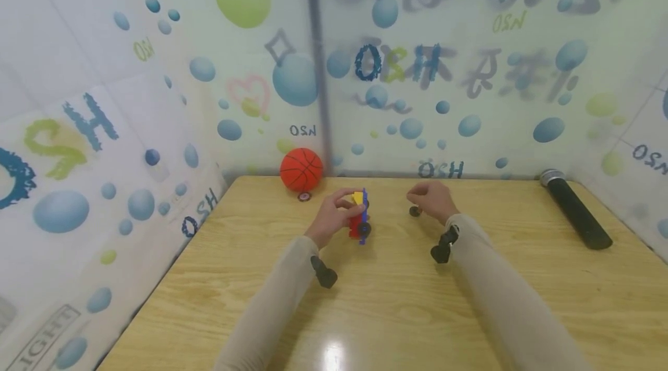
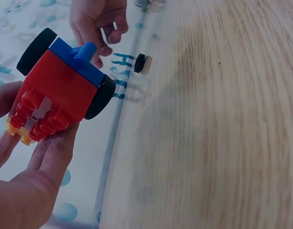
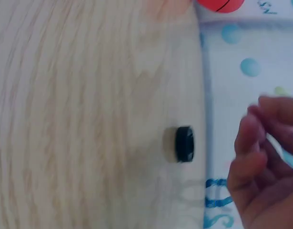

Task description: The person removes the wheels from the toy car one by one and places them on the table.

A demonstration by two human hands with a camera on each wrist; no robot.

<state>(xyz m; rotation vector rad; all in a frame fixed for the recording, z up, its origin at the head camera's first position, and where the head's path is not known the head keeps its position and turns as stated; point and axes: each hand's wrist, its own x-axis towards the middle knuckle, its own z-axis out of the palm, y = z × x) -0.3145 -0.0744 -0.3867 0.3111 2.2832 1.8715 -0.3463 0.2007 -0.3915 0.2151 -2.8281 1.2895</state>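
Observation:
My left hand (image 1: 327, 218) grips a toy car (image 2: 55, 88) built of blocks, just above the table. It has a red body, a blue base, a yellow block and black wheels. In the left wrist view, two black wheels sit at the blue end, and the fingers hold the other end. My right hand (image 1: 435, 202) hovers beside a loose black wheel (image 3: 185, 144) that stands on the wooden table. Its fingers are loosely bent, thumb and forefinger close together with nothing visible between them, and in the right wrist view a gap separates them from the wheel.
A red toy basketball (image 1: 301, 169) sits at the table's back left, with a small round disc (image 1: 304, 197) in front of it. To the right lies a black microphone (image 1: 576, 211). Patterned walls (image 1: 386, 127) border the table (image 1: 396, 301) at the back and sides.

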